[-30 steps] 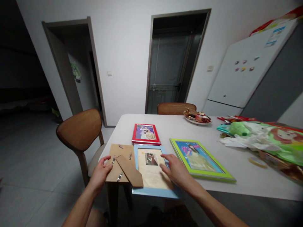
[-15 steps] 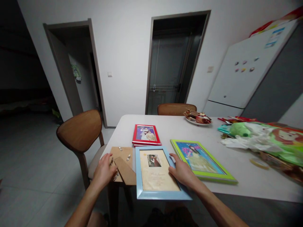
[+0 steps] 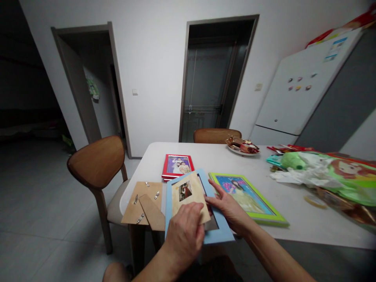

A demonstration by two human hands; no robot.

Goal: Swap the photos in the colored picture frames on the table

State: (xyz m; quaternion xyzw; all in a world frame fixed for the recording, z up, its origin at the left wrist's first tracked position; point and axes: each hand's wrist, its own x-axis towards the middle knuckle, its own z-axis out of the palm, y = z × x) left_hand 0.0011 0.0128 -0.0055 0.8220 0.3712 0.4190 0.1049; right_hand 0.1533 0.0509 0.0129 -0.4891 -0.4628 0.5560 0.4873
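A light blue picture frame (image 3: pixel 217 231) lies at the near edge of the white table (image 3: pixel 293 211). My left hand (image 3: pixel 185 233) pinches the lower edge of a beige photo card (image 3: pixel 188 194) and lifts it, tilted, above the frame's opening. On the frame's right side rests my right hand (image 3: pixel 227 205), gripping it. The brown backing board (image 3: pixel 143 203) with its stand flap and metal clips lies just left of the frame, partly over the table edge.
A red frame (image 3: pixel 178 165) lies behind and a green frame (image 3: pixel 246 197) to the right. A plate of sweets (image 3: pixel 242 147), plastic bags (image 3: pixel 331 172) and a tape roll (image 3: pixel 311 201) fill the right. Wooden chairs (image 3: pixel 96 164) stand left and behind; a fridge (image 3: pixel 305 94) at right.
My left hand left the backing board and crossed to the blue frame, taking the photo card and raising it out of the frame. My right hand stayed on the frame's right side.
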